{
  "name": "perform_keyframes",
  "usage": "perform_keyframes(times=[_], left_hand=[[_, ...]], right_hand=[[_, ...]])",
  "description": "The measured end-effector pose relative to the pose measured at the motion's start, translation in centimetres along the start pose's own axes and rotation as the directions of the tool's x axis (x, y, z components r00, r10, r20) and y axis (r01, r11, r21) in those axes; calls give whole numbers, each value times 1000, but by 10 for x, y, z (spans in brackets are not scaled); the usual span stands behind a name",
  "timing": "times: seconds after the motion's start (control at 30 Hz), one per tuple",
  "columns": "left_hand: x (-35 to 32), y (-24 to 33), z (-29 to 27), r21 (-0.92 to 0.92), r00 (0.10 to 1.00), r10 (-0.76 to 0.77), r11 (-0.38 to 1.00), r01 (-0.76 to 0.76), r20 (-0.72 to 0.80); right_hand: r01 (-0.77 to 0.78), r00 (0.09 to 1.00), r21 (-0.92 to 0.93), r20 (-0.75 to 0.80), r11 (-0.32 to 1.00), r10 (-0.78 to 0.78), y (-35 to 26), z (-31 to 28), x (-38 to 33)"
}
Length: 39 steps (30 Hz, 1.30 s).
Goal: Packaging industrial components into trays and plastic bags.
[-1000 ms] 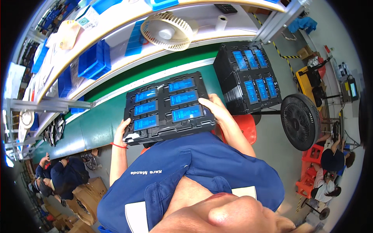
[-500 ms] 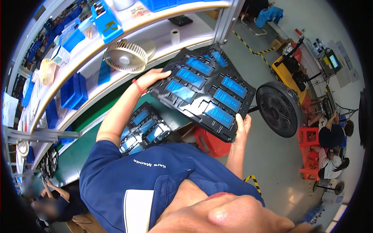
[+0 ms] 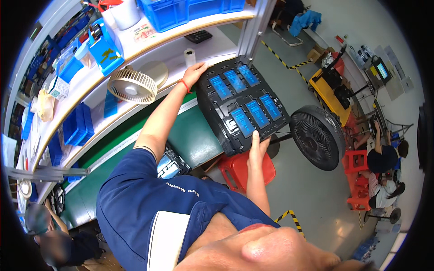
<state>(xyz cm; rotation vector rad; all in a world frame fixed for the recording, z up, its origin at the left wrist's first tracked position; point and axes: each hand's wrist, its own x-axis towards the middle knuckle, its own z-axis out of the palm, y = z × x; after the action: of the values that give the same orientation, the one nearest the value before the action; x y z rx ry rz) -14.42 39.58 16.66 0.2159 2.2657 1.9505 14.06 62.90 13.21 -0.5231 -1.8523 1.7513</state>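
My left hand (image 3: 195, 74) is closed on the far left corner of a black plastic tray (image 3: 225, 105). The near edge is in the grip of my right hand (image 3: 257, 151), its thumb on top and the fingers underneath. In the tray's slots lie several flat rectangular pieces with blue film (image 3: 242, 121), in two rows. The tray looks thick at its left side, perhaps a stack; what lies under it is hidden. Another black tray with blue-filmed pieces (image 3: 169, 166) shows beside my left upper arm, mostly covered by it.
A green work surface (image 3: 192, 131) runs along the shelf, which bears a beige fan (image 3: 132, 86), a white roll (image 3: 190, 57) and blue bins (image 3: 79, 124). A black fan (image 3: 318, 137) and a red stool (image 3: 266, 171) stand close on the right. Other people sit farther off.
The tray has turned and lined up over what was below it, from tilted to flatter. My left hand moved away and right along its edge; my right hand moved left and nearer.
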Motion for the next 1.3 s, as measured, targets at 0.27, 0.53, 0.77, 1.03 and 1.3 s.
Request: perform_keyframes(times=[0.27,0.53,0.77,1.03,1.3], left_hand=[[-41,-16,22,-399,996,-85,914,76,-6],[-49,-22,19,-440,985,-117,897,49,-129],[-37,-15,27,-360,982,-89,933,24,-167],[-52,-22,21,-216,958,-55,976,-8,-283],[-75,-49,52,-35,719,7,998,-44,-695]], right_hand=[[-29,999,427,-15,904,40,20,-43,112],[-26,991,469,-106,883,85,3,-23,82],[43,989,381,-149,924,16,17,-32,101],[-21,993,399,-100,917,67,14,-28,93],[-163,986,394,103,904,133,16,-36,97]])
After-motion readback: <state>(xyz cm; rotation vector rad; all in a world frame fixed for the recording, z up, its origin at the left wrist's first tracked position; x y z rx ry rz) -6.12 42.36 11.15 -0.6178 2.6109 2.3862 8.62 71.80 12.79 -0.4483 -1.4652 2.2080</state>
